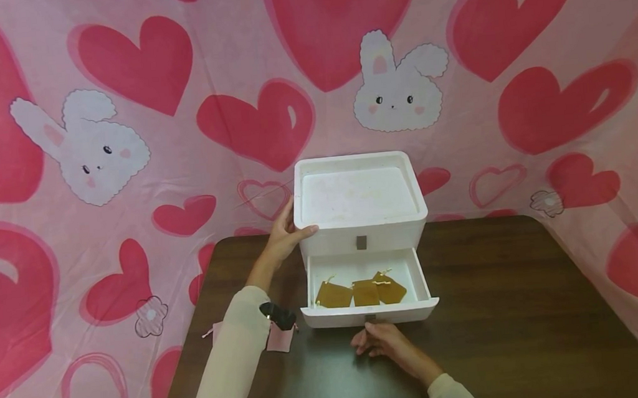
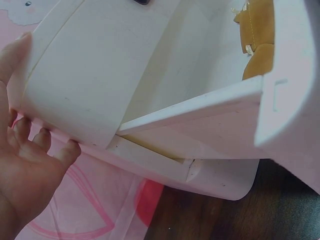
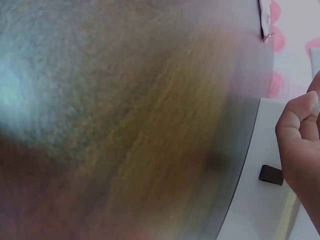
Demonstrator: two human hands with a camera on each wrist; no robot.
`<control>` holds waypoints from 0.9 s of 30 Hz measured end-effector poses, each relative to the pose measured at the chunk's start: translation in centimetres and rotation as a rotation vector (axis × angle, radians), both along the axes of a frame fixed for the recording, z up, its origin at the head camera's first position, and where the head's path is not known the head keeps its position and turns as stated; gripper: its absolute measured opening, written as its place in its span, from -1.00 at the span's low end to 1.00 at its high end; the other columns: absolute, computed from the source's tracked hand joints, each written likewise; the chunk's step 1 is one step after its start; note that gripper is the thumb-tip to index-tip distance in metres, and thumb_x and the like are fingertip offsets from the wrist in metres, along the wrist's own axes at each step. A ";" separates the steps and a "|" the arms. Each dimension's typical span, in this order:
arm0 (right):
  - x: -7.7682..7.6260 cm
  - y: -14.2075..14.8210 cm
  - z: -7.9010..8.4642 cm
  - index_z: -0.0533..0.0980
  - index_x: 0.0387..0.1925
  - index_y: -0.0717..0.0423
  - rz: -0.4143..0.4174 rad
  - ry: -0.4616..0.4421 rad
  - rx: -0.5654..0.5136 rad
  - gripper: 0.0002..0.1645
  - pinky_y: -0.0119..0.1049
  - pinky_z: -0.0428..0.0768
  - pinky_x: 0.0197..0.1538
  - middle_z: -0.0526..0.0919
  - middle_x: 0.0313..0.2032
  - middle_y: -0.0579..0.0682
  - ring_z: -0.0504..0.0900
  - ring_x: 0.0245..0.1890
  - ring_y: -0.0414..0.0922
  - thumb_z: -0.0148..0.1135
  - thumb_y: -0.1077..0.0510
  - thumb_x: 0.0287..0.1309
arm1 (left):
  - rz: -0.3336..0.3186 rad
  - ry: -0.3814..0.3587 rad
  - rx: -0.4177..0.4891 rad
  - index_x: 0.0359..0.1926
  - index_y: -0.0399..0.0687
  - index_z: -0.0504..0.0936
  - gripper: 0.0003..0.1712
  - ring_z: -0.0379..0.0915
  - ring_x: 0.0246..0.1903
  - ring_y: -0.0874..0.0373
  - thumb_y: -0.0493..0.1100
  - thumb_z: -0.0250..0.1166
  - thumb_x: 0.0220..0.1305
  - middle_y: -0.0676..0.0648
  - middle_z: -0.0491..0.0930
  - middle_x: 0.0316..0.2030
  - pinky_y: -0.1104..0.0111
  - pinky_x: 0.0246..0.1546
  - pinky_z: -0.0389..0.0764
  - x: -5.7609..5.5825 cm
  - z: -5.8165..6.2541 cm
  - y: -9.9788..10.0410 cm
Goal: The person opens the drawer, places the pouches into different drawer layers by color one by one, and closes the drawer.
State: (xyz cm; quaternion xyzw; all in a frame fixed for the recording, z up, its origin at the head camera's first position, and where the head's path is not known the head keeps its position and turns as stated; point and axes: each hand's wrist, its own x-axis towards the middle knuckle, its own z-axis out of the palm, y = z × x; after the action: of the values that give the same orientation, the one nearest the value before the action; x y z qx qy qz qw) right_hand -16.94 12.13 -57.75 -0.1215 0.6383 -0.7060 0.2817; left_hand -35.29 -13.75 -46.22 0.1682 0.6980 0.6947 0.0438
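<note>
My left hand (image 1: 285, 234) holds the upper left corner of a white two-drawer box (image 1: 418, 207), its thumb along the front rim and its fingers against the side. In the left wrist view, the fingertips rest at the box's side edge. The lower drawer (image 1: 328, 317) stands pulled out, with several brown drawstring pouches (image 1: 334, 294) inside. My right hand (image 1: 389, 342) is just in front of that drawer, fingers loosely bent, a fingertip right at the dark pull tab (image 1: 370, 318). The tab's end shows uncovered beside the hand in the right wrist view.
Pink pouches (image 1: 279, 339) lie on the dark wooden table (image 1: 502, 309), partly hidden by the left sleeve (image 1: 232, 349). A black device (image 1: 280, 316) sits at that sleeve. The upper drawer (image 1: 328, 242) is closed. Behind hangs a pink heart-patterned cloth (image 1: 335, 123).
</note>
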 end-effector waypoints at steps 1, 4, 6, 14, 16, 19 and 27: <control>0.0 0.0 0.1 0.66 -0.18 0.22 -0.008 0.007 0.012 -0.40 -0.31 0.55 -0.03 0.78 -0.16 -0.28 0.71 -0.13 -0.26 -0.17 -0.11 0.56 | 0.000 0.000 0.000 0.64 0.10 -0.09 0.11 0.16 0.52 -0.07 -0.38 0.34 0.25 -0.07 0.07 0.61 0.03 0.57 0.19 0.0 0.0 0.0; 0.1 0.0 0.3 0.56 0.03 0.51 -0.023 0.034 0.053 -0.27 -0.28 0.57 -0.02 0.81 -0.11 -0.14 0.72 -0.14 -0.26 -0.19 -0.13 0.56 | 0.004 -0.001 -0.001 0.64 0.10 -0.09 0.11 0.16 0.52 -0.07 -0.39 0.34 0.25 -0.07 0.08 0.61 0.03 0.57 0.20 0.0 0.0 0.1; 0.1 -0.1 0.4 0.49 0.09 0.59 -0.026 0.054 0.072 -0.23 -0.28 0.58 -0.03 0.81 -0.05 -0.03 0.72 -0.14 -0.27 -0.20 -0.12 0.57 | 0.005 -0.002 -0.004 0.64 0.10 -0.09 0.11 0.17 0.51 -0.07 -0.38 0.35 0.25 -0.07 0.08 0.61 0.03 0.57 0.21 0.0 0.0 0.1; 0.0 -0.3 0.6 0.25 0.29 0.65 0.011 0.040 -0.027 -0.19 -0.33 0.58 -0.01 0.81 -0.09 -0.18 0.76 -0.13 -0.31 -0.28 -0.12 0.60 | 0.011 -0.003 -0.015 0.64 0.11 -0.08 0.12 0.16 0.52 -0.05 -0.38 0.36 0.24 -0.06 0.07 0.61 0.03 0.56 0.21 0.0 0.0 0.1; 0.0 -0.3 0.6 0.25 0.30 0.63 0.026 0.024 -0.082 -0.21 -0.37 0.60 0.02 0.81 -0.12 -0.25 0.77 -0.11 -0.30 -0.29 -0.11 0.61 | 0.008 -0.006 -0.011 0.64 0.11 -0.08 0.12 0.16 0.52 -0.05 -0.38 0.36 0.24 -0.06 0.06 0.62 0.03 0.56 0.22 0.0 0.0 0.1; 0.0 -0.3 0.6 0.39 0.26 0.41 0.041 0.008 -0.150 -0.35 -0.43 0.62 0.04 0.81 -0.13 -0.28 0.77 -0.08 -0.29 -0.29 -0.07 0.62 | 0.001 -0.006 -0.006 0.64 0.12 -0.09 0.12 0.18 0.51 -0.06 -0.38 0.36 0.24 -0.06 0.06 0.62 0.02 0.55 0.24 0.0 0.0 0.1; -0.2 -0.4 0.4 0.55 0.11 0.02 0.036 -0.045 -0.227 -0.61 -0.44 0.65 0.05 0.82 -0.12 -0.26 0.77 -0.06 -0.29 -0.17 0.00 0.61 | 0.005 -0.010 -0.011 0.65 0.11 -0.09 0.11 0.21 0.49 -0.07 -0.36 0.35 0.26 -0.07 0.07 0.61 0.01 0.53 0.27 0.1 0.1 0.0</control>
State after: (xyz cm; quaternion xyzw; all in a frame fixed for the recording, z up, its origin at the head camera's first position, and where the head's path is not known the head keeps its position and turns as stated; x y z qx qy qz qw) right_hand -17.12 11.73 -57.34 -0.1481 0.5454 -0.7711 0.2931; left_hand -35.23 -13.71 -46.14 0.1626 0.7019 0.6920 0.0464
